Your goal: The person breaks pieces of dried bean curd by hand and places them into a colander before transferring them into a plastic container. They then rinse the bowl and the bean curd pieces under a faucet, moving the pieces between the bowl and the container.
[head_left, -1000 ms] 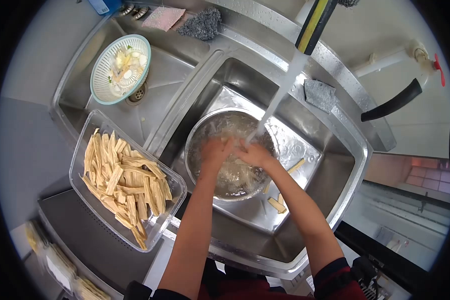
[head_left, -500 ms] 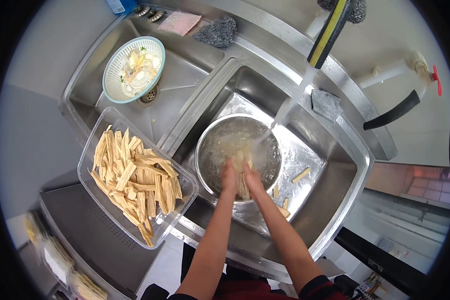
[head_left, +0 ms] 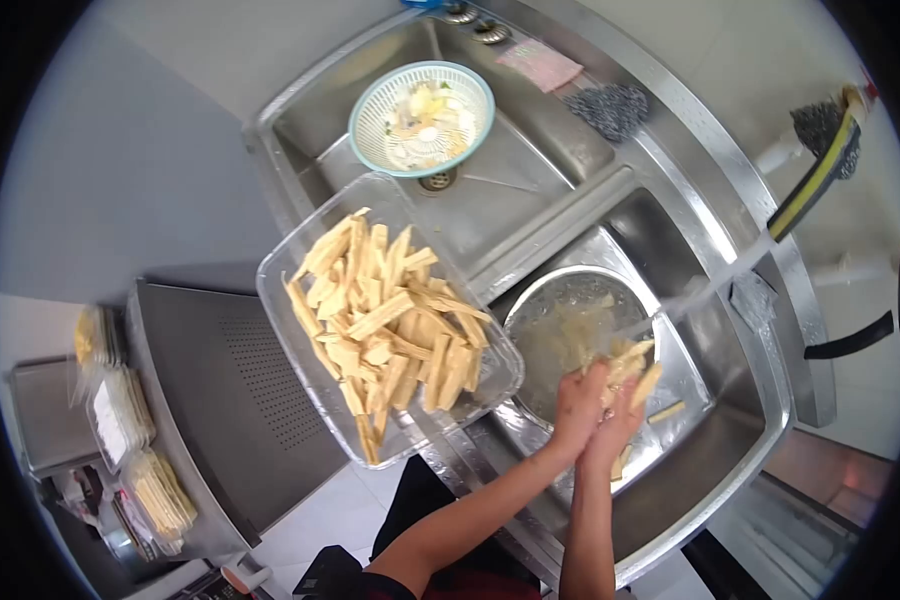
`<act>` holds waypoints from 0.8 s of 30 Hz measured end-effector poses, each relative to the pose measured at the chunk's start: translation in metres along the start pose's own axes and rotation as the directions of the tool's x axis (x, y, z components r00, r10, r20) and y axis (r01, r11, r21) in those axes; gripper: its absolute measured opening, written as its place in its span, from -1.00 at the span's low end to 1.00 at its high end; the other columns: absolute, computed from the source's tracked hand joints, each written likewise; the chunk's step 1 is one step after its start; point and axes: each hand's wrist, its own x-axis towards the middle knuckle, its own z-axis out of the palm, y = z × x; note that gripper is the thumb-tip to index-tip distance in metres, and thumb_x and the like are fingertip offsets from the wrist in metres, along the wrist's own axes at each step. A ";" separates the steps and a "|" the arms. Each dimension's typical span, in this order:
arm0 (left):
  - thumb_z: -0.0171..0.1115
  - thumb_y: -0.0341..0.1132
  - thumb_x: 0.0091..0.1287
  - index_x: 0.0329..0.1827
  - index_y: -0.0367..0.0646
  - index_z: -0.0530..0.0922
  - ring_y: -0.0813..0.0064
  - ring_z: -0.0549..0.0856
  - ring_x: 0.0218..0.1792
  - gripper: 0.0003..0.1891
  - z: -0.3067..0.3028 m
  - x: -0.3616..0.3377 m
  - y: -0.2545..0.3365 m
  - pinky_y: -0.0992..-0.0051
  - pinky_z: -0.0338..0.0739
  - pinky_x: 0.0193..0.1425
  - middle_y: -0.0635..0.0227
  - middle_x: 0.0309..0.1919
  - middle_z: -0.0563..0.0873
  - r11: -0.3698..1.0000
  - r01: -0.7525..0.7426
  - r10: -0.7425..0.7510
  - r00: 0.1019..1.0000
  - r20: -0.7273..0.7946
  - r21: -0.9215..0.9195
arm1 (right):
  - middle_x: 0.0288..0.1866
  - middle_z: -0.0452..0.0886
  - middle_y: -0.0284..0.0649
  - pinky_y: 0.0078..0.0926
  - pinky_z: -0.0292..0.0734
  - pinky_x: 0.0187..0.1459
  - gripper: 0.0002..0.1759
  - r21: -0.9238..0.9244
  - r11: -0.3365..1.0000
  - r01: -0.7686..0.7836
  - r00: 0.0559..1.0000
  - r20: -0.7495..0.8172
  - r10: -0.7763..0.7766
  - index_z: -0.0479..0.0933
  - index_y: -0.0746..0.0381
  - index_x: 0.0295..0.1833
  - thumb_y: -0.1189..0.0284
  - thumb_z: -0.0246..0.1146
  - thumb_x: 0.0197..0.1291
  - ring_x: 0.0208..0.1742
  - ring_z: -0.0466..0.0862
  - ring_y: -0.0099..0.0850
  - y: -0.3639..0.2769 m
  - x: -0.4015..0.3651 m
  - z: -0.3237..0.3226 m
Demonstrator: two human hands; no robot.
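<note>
My left hand [head_left: 578, 405] and my right hand [head_left: 620, 425] are cupped together around a bunch of wet bean curd sticks [head_left: 630, 362]. They hold it at the right front rim of a round metal basin [head_left: 562, 276]. The basin stands in the right sink and holds cloudy water with pale pieces in it. A stream of water [head_left: 695, 297] runs into it from a black and yellow hose [head_left: 818, 185]. To the left, a clear plastic tub [head_left: 288, 345] full of bean curd sticks [head_left: 390, 310] rests across the sink's edge.
In the left sink stands a blue-rimmed colander [head_left: 368, 105] with food scraps. A pink cloth [head_left: 540, 65] and a grey scrubber [head_left: 610, 110] lie on the back ledge. Loose stick pieces [head_left: 666, 411] lie beside the basin. Packed food trays [head_left: 120, 415] are at far left.
My hands have risen from the basin's water with the bunch of bean curd sticks, now at its right rim. The view has turned left, so everything sits farther right.
</note>
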 end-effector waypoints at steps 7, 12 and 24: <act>-0.14 -0.12 0.28 -0.08 -0.24 0.35 0.47 0.52 -0.26 -0.65 -0.088 -0.017 0.075 0.46 0.41 -0.21 0.27 -0.32 0.51 0.791 -0.371 0.483 0.866 -0.126 0.487 | -0.31 0.52 -0.23 -0.59 0.40 -0.25 -0.71 -0.034 0.960 0.277 0.882 0.406 -0.240 0.44 0.34 -0.18 0.31 0.07 0.16 -0.27 0.51 -0.53 -0.031 -0.063 0.086; -0.21 -0.05 0.30 -0.14 -0.19 0.43 0.62 0.52 -0.33 -0.61 -0.173 0.019 0.143 0.63 0.40 -0.30 0.35 -0.29 0.55 0.939 -0.336 0.314 0.924 -0.219 -0.073 | -0.27 0.52 -0.07 -0.46 0.39 -0.22 -0.65 -0.066 0.872 0.484 0.643 0.703 -0.304 0.40 0.32 -0.08 0.29 0.10 0.10 -0.26 0.54 -0.35 -0.012 -0.060 0.154; 0.00 -0.38 0.20 -0.29 -0.32 0.51 0.44 0.55 -0.31 -0.82 -0.160 -0.029 0.181 0.54 0.38 -0.19 0.22 -0.37 0.59 0.479 -0.431 0.666 0.746 0.003 0.765 | -0.13 0.50 -0.14 -0.64 0.41 -0.28 -0.78 -0.353 0.901 0.252 0.786 0.618 0.022 0.46 0.29 -0.14 0.46 0.09 0.09 -0.22 0.52 -0.48 -0.002 0.005 0.000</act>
